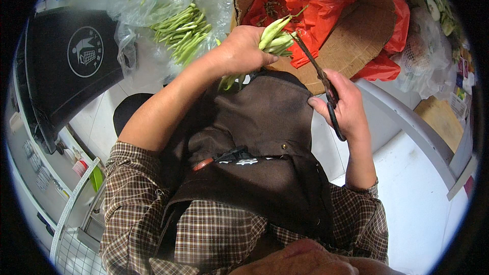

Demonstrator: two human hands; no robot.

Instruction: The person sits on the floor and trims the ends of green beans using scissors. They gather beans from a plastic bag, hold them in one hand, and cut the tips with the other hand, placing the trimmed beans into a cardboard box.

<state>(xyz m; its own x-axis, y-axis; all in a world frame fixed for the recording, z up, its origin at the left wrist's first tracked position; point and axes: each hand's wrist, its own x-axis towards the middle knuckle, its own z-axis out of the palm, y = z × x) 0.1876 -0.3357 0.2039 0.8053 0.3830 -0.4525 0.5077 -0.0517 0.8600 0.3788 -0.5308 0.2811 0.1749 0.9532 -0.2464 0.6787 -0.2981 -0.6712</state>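
Observation:
My left hand (246,51) is closed around a bunch of green bean pods (276,38), their ends pointing right over a cardboard box. In my right hand (345,103) is a pair of scissors (319,72) with dark, worn blades and black handles. The blade tips are close beside the bean ends; whether they touch them I cannot tell. Red plastic bags (305,4) line the open cardboard box (340,61), with dark scraps inside. To the left, a pile of green beans (185,32) lies on clear plastic. More green pods hang below my left hand.
A black bin lid (49,65) with a printed emblem stands at the left. More green stalks lie on the clear plastic (153,53) at the top. Bagged produce (416,53) is at the right, above a pale curved rail (408,122). A wire rack (80,252) is lower left.

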